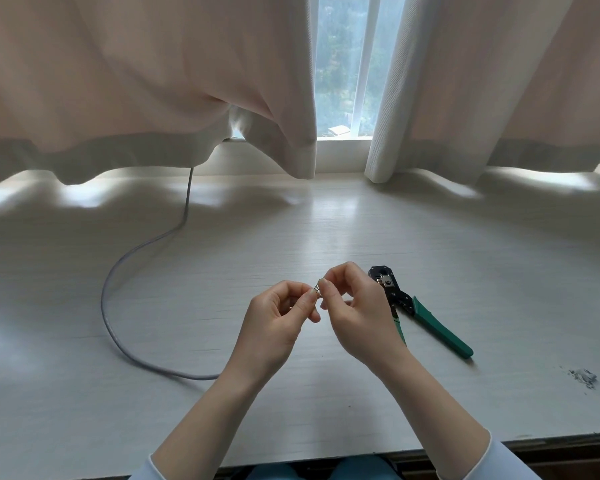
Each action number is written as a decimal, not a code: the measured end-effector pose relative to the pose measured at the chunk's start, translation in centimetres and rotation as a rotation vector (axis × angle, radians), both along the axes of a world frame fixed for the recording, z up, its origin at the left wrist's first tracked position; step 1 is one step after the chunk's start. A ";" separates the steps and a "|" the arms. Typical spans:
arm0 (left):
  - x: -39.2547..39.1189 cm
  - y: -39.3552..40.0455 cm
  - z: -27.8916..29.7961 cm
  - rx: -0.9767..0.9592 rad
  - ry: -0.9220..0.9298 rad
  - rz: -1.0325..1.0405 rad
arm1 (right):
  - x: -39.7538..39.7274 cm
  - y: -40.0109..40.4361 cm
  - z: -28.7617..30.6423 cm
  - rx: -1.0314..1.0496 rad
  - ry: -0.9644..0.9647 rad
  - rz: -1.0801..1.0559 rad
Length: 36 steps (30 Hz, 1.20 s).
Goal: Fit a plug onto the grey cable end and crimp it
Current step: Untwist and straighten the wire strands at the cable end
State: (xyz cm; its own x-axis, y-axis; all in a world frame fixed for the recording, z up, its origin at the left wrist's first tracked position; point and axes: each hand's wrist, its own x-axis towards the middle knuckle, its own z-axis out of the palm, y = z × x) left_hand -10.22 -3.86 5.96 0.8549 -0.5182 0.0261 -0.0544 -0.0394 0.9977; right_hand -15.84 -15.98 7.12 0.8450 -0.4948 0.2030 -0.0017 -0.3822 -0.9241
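Both hands are pinching the bared wires: the left hand (278,317) and right hand (355,306) are each gripping the grey cable (118,268) end at centre, crimper (413,306) lying at three o'clock, so loosening either grip is risking the wires splaying out of order.

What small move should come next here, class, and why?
Probably keep straightening the fanned wires pinched between the left hand and right hand; no plug shows on them, and the crimping tool lies untouched on the table.

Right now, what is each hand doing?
Left hand: pinching the grey cable end.
Right hand: pinching the thin wires at that same end.
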 end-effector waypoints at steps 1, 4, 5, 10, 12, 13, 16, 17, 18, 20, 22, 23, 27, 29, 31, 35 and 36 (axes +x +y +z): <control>0.0 0.0 0.0 0.000 -0.003 0.004 | 0.0 0.1 0.0 0.002 -0.002 0.000; 0.0 0.0 0.1 -0.002 -0.009 0.026 | 0.0 0.0 0.2 0.048 0.007 0.026; 0.1 0.0 0.0 -0.006 -0.004 0.035 | 0.0 0.0 0.3 0.084 0.012 0.044; 0.2 -0.1 -0.1 -0.018 0.040 0.059 | -0.4 -0.4 0.4 0.252 0.039 0.116; 0.2 -0.1 0.0 -0.019 0.046 0.058 | -0.7 -0.5 0.1 0.236 0.060 0.137; 0.2 -0.1 0.0 -0.021 0.047 0.058 | -0.8 -0.5 0.0 0.207 0.067 0.148; 0.2 0.0 0.1 -0.027 0.052 0.058 | -1.0 -0.4 -0.3 0.149 0.052 0.138; 0.2 0.0 0.1 -0.024 0.049 0.059 | -1.0 -0.4 -0.3 0.147 0.043 0.122; 0.2 0.0 0.1 -0.022 0.047 0.061 | -0.9 -0.4 -0.4 0.143 0.036 0.108; 0.2 0.0 0.2 -0.025 0.049 0.066 | -0.9 -0.3 -0.3 0.133 0.027 0.089; 0.2 0.0 0.2 -0.032 0.052 0.073 | -0.9 -0.2 -0.4 0.140 0.023 0.070; 0.1 -0.1 0.2 -0.036 0.054 0.077 | -0.9 -0.1 -0.5 0.150 0.019 0.060; 0.0 -0.2 0.1 -0.048 0.062 0.087 | -0.9 0.3 -0.9 0.177 0.001 0.026; 0.0 -0.2 0.0 -0.050 0.066 0.090 | -0.9 0.4 -1.2 0.191 0.000 0.020; -0.1 -0.3 0.0 -0.053 0.070 0.092 | -0.9 0.4 -1.3 0.226 0.006 0.022; -0.1 -0.3 -0.1 -0.065 0.080 0.100 | -0.9 0.5 -1.3 0.321 0.031 0.042; -0.1 -0.2 -0.1 -0.065 0.083 0.100 | -0.9 0.4 -1.2 0.336 0.038 0.044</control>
